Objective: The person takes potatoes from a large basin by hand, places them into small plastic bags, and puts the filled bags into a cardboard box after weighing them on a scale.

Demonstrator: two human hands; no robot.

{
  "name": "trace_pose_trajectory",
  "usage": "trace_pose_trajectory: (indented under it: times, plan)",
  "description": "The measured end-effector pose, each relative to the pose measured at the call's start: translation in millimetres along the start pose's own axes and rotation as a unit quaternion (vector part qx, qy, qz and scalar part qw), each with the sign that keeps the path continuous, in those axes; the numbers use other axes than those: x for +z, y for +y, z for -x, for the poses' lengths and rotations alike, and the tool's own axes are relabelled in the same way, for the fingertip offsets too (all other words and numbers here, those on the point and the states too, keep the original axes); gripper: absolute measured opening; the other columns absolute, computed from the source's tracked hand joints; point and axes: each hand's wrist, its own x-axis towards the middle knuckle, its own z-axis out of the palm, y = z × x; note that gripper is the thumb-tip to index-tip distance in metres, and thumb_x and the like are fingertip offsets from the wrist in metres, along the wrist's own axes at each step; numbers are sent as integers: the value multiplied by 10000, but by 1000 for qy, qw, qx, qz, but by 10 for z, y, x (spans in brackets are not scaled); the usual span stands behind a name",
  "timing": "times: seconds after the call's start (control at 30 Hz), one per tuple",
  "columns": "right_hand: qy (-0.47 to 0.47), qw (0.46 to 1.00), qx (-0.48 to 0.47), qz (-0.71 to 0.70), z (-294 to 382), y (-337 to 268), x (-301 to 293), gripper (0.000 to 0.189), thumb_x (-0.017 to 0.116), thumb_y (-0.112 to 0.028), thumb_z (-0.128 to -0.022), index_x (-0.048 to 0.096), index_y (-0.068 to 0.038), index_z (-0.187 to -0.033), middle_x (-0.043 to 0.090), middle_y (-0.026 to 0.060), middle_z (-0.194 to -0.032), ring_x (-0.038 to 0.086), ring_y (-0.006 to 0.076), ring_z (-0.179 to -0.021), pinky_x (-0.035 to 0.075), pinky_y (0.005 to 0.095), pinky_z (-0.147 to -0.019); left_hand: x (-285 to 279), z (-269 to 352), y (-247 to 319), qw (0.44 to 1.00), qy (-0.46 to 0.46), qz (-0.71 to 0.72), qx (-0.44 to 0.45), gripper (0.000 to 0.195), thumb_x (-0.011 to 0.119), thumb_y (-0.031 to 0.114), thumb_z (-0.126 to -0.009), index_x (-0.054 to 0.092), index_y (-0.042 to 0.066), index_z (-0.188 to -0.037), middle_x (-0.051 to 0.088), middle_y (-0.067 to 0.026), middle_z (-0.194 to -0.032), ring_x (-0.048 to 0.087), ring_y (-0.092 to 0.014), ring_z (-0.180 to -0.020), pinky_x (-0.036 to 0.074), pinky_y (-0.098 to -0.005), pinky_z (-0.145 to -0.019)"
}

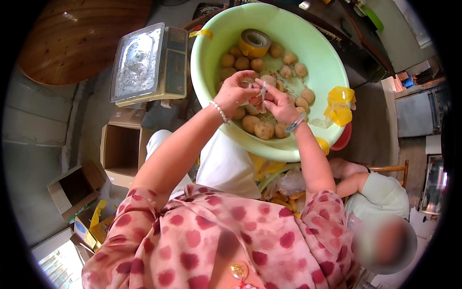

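A large pale green plastic basin (321,54) stands before me with several brown potatoes (264,130) lying inside it. Both of my hands are above the potatoes, close together. My left hand (238,90), with a beaded bracelet at the wrist, pinches part of a thin clear plastic bag (264,94). My right hand (281,104), wearing a bangle, has its thumb and forefinger on the bag's gathered, twisted part. What hangs below the fingers is mostly hidden by the hands. A roll of yellow adhesive tape (254,48) rests among the potatoes at the basin's far side.
Left of the basin stands a weighing scale with a metal tray (139,61). Open cardboard boxes (122,148) are on the floor at left. Yellow tape pieces (340,104) cling to the basin's rim. Another person (379,195) sits close by at right.
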Motion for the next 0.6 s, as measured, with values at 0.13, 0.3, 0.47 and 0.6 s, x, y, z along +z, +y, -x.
trace_pose_trajectory:
  times: [0.13, 0.3, 0.47, 0.6]
  plan:
    - [14, 998, -22, 53, -38, 51, 42, 491, 472, 93, -822, 461, -69, -1285, 623, 20, -890, 589, 95, -786, 484, 234, -734, 93, -132, -84, 999, 15, -34, -10, 498, 679, 6, -746, 439, -59, -1178, 586, -80, -860, 578, -130, -617, 476, -226, -539]
    - [135, 989, -49, -38, -81, 203, -65, 283, 528, 53, -818, 605, -10, -1082, 645, 30, -882, 614, 100, -778, 503, 222, -682, 146, -270, 49, 994, 51, -99, -14, 419, 689, -6, -731, 485, -58, -1094, 604, -104, -810, 582, -143, -603, 487, -252, -541]
    - [225, 973, -21, -42, -75, 69, -196, 180, 561, -10, -826, 637, -6, -989, 655, 44, -816, 625, 103, -702, 503, 212, -600, 146, -286, 224, 997, 56, -46, -40, 376, 639, -10, -764, 481, -40, -1104, 629, -140, -883, 603, -151, -687, 513, -245, -618]
    - [253, 967, -18, -30, -91, 122, -205, 157, 552, 0, -826, 650, -13, -948, 650, 37, -769, 603, 87, -607, 497, 199, -540, 164, -258, 306, 998, 31, -4, -48, 357, 603, -15, -786, 483, -27, -1122, 625, -138, -956, 613, -158, -762, 504, -252, -672]
